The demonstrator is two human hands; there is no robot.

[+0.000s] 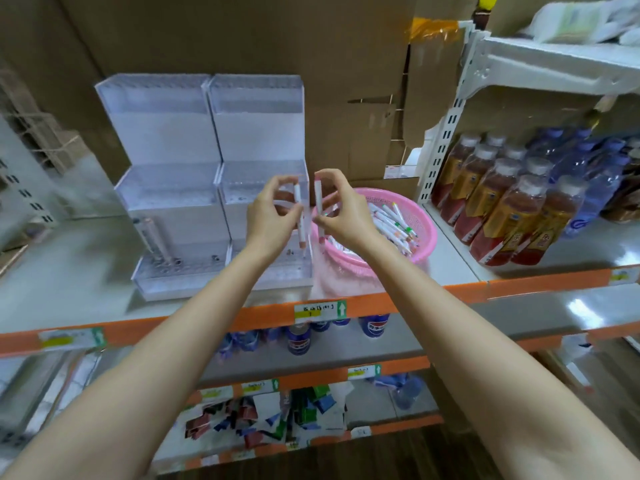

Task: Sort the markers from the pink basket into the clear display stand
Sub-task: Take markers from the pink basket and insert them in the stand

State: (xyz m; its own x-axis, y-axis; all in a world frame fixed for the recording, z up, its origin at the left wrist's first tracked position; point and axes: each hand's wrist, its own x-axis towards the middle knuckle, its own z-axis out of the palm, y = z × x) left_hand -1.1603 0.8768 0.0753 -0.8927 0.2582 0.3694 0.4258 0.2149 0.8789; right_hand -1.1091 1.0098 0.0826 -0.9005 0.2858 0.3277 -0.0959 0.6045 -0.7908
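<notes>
We pinch a marker (pixel 300 216) upright in each set of fingers, left hand (pixel 273 209) and right hand (pixel 341 209) alike, so they likely slot straight into the clear display stand (pixel 180 188) — nine o'clock of the pink basket (pixel 426 230)

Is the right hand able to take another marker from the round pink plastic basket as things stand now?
Probably not at once. The round pink plastic basket lies close by the right hand, nothing between, but its fingers pinch a white marker, which must go first.
</notes>
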